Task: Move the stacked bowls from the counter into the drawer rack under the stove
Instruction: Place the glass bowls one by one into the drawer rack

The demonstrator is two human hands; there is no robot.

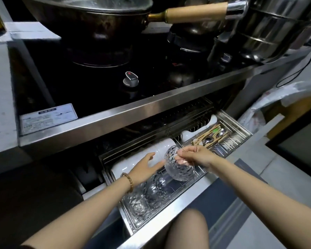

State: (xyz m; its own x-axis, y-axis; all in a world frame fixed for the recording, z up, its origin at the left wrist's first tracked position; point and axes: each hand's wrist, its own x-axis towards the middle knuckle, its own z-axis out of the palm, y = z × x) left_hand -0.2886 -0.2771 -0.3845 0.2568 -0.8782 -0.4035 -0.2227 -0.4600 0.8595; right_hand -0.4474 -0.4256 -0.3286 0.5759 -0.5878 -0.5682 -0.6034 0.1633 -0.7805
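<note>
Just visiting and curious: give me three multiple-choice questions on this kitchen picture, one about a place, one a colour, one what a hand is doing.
1. Where do the chopsticks lie? A in a jar; B in the drawer rack's right-hand compartment; C in a sink.
2. What colour is the wok handle? A pale wood; B blue; C red.
3. What is the right hand doing? A holding a glass bowl; B hanging empty; C gripping a knife.
Answers: B, they lie at the drawer's right end; A, it looks light tan; A, its fingers grip the bowl's rim.
</note>
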